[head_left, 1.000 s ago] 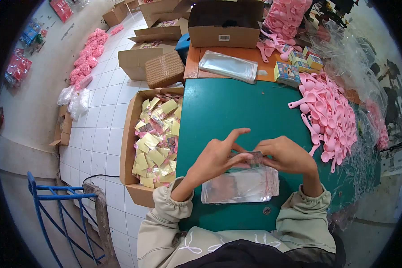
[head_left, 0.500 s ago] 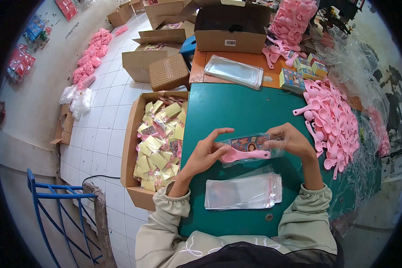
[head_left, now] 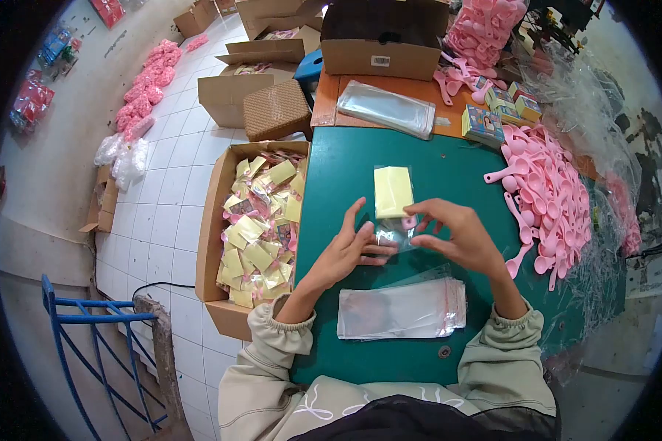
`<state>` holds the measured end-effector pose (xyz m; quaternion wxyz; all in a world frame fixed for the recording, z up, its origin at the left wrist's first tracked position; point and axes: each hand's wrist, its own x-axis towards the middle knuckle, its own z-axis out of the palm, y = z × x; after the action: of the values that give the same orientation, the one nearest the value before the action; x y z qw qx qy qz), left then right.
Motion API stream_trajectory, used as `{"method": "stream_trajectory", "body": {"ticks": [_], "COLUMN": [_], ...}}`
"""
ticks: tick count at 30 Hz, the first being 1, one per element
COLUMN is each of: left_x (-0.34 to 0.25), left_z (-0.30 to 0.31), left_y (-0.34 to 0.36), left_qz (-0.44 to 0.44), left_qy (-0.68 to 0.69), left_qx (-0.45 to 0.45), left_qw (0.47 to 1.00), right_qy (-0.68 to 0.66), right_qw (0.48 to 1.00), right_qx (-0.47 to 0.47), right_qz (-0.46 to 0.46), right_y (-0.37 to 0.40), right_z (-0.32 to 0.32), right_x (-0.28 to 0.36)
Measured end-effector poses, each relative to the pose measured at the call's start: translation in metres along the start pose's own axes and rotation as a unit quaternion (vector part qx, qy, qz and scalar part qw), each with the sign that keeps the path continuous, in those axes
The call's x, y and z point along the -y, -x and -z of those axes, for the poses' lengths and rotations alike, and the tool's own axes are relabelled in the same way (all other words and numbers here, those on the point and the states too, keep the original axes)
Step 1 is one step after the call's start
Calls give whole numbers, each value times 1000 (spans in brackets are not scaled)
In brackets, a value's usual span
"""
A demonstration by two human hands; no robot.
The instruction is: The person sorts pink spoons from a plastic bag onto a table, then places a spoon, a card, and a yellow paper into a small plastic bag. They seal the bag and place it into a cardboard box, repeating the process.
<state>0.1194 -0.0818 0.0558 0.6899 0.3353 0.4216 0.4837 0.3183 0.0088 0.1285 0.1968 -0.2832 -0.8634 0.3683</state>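
A clear packet (head_left: 393, 192) lies on the green table, turned so that its pale yellow card back faces up, with a bit of pink spoon handle at the card's lower edge. My left hand (head_left: 348, 250) is beside the packet's lower left, fingers spread. At the packet's lower right is my right hand (head_left: 452, 231), thumb and forefinger apart near the pink handle end. Nearer my body, a stack of clear plastic bags (head_left: 397, 310) rests on the table.
Left of the table, an open carton (head_left: 215, 242) holds many packets. A heap of pink spoons (head_left: 548, 198) covers the table's right side. Behind are more clear bags (head_left: 386, 108), small card stacks (head_left: 482, 125) and an open brown box (head_left: 379, 57). Crumpled plastic lies at right.
The packet has gone from lying crosswise between both hands, spoon side up, to lengthwise with its yellow back up. My right hand has let go and opened.
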Motion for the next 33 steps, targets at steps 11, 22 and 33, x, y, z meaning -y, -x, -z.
{"method": "stream_trajectory", "body": {"ticks": [11, 22, 33], "left_x": [5, 8, 11], "left_z": [4, 4, 3], "left_y": [5, 2, 0], "left_qz": [10, -14, -51], "left_qy": [-24, -46, -49], "left_qx": [18, -9, -47], "left_qw": [1000, 999, 996], "right_qy": [75, 118, 248], "right_qw": [994, 985, 965], "right_qx": [44, 87, 55], "right_qz": [63, 88, 70], "right_y": [6, 7, 9], "right_z": [-50, -32, -37], "right_x": [-8, 1, 2]}}
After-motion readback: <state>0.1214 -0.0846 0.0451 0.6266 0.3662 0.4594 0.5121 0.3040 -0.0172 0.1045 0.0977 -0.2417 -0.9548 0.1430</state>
